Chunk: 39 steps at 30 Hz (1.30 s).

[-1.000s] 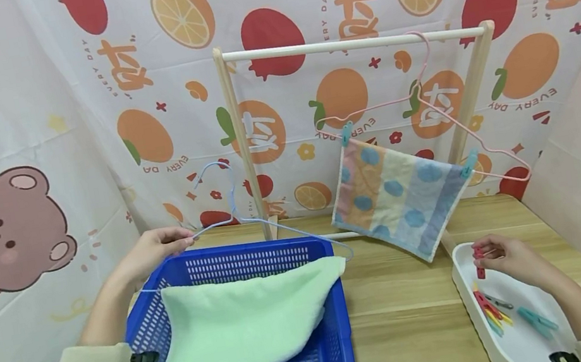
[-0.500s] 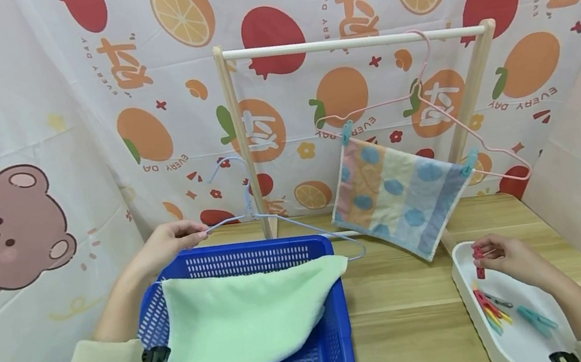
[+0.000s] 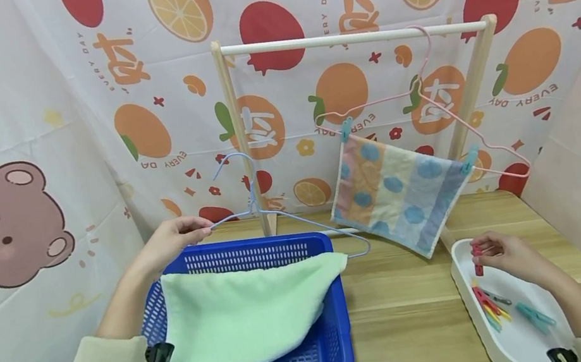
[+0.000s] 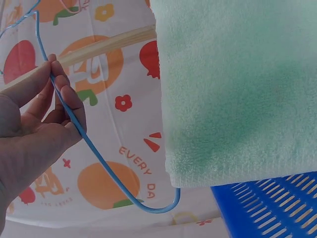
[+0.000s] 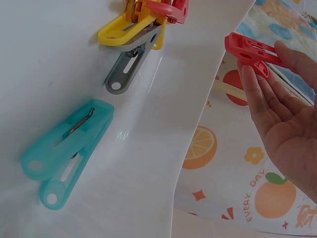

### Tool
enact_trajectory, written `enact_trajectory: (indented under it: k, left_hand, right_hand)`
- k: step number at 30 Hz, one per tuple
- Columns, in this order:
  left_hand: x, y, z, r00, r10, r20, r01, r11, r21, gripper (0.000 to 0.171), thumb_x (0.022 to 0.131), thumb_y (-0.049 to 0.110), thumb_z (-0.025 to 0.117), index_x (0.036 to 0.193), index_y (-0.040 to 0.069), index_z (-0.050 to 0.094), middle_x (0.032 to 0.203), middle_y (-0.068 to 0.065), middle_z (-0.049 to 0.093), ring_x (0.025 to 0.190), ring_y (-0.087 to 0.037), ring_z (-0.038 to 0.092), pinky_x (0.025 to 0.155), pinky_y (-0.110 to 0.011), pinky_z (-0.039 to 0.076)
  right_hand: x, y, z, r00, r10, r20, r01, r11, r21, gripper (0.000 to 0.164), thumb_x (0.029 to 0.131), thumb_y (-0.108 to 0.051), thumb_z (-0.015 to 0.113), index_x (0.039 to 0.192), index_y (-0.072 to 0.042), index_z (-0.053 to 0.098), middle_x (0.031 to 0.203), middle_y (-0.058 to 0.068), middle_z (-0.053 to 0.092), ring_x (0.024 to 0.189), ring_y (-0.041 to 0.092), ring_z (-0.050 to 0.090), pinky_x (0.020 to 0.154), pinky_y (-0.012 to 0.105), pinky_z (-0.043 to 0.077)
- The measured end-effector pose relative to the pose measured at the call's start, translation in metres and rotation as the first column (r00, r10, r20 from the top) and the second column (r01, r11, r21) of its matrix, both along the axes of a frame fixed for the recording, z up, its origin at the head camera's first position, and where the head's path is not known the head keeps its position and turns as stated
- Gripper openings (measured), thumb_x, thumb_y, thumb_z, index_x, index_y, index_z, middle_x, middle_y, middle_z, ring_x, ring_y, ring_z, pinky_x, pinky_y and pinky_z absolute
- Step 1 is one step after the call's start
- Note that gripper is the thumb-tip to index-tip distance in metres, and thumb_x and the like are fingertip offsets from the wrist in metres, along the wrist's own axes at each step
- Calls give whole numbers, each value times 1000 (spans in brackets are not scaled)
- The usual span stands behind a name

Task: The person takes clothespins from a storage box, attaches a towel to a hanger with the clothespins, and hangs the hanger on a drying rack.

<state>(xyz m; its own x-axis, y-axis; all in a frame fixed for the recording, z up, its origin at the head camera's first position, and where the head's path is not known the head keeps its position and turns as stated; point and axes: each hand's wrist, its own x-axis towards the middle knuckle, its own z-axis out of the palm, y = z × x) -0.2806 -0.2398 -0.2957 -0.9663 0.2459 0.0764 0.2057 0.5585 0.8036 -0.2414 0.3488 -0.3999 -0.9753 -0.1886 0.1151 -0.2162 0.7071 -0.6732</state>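
Note:
My left hand [image 3: 174, 244] pinches the shoulder of a blue wire hanger [image 3: 302, 218] above the blue basket. Over the hanger's lower bar drapes a pale green towel [image 3: 250, 316], hanging down into the basket; the left wrist view shows the towel's edge [image 4: 166, 124] beside the hanger's rounded end [image 4: 153, 209]. At the right, my right hand [image 3: 511, 259] holds a red clothespin [image 3: 478, 262] between thumb and fingers over the white tray [image 3: 469, 305]. In the right wrist view the red clothespin [image 5: 250, 49] is pinched by its handle end.
Several clothespins [image 3: 487, 308] and a teal clothespin [image 3: 535, 316] lie in the tray. Behind stands a wooden rack [image 3: 347, 38] with a pink hanger [image 3: 454, 112]; a striped, dotted cloth [image 3: 396, 189] is clipped to it. The blue basket [image 3: 343, 326] stands on the wooden table [image 3: 404, 341].
My left hand has moved right and slightly up with the blue hanger, which slid right relative to the green towel. My right hand stays over the tray with the red clothespin.

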Motion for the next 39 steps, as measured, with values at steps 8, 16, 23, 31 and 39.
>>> enact_trajectory:
  k: [8, 16, 23, 31, 39]
  left_hand:
    - [3, 4, 4, 1000, 20, -11, -20, 1000, -10, 36, 95, 26, 52, 115, -4, 55, 106, -17, 54, 98, -30, 47, 86, -40, 41]
    - [5, 1, 7, 999, 28, -35, -29, 999, -20, 38, 95, 27, 52, 117, -4, 55, 106, -16, 54, 98, -28, 47, 84, -36, 42]
    - [5, -3, 6, 999, 26, -43, -27, 999, -23, 38, 95, 26, 52, 117, -4, 55, 106, -17, 54, 96, -27, 47, 80, -30, 43]
    - [4, -6, 3, 997, 30, -64, -32, 999, -19, 38, 94, 26, 53, 117, -4, 56, 106, -16, 54, 95, -27, 48, 77, -25, 44]
    - [5, -8, 3, 998, 40, -58, -40, 999, 6, 38, 94, 25, 53, 116, -6, 56, 105, -16, 54, 93, -27, 47, 76, -23, 44]
  right_hand:
    - [0, -1, 2, 1000, 4, 4, -4, 1000, -12, 37, 85, -14, 67, 111, 9, 54, 92, 8, 62, 84, 22, 59, 65, 24, 50]
    - [2, 1, 1, 1000, -5, 6, 5, 1000, -14, 39, 85, -15, 67, 112, 10, 54, 92, 8, 62, 84, 22, 58, 65, 24, 50]
    - [3, 4, -1, 1000, -7, -9, 7, 1000, 14, 38, 85, -14, 67, 112, 9, 54, 93, 8, 62, 85, 23, 58, 66, 24, 50]
    - [3, 5, 0, 1000, -17, -8, 17, 1000, 12, 39, 85, -15, 67, 113, 9, 54, 93, 8, 62, 85, 22, 58, 66, 23, 50]
    - [3, 5, -1, 1000, -18, 0, 18, 1000, 8, 39, 86, -15, 66, 113, 9, 54, 93, 8, 62, 85, 22, 58, 66, 23, 50]
